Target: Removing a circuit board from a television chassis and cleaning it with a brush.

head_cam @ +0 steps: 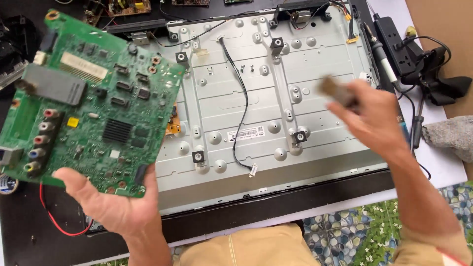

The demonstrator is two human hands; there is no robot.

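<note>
My left hand (116, 204) holds up a large green circuit board (93, 98) by its lower edge. The board carries a black heat sink, several chips and a row of coloured round jacks along its left side. My right hand (369, 116) hovers over the right part of an opened flat television's grey metal back panel (246, 83). Between its fingers is a small brownish object (334, 89), blurred by motion; I cannot tell what it is.
A thin black cable (241, 98) runs down the panel to a white plug. A smaller orange board (172, 124) peeks out behind the green one. A black power strip (396, 44), a soldering iron (384, 61) and a grey cloth (451, 135) lie at the right. A red wire (51, 216) loops at lower left.
</note>
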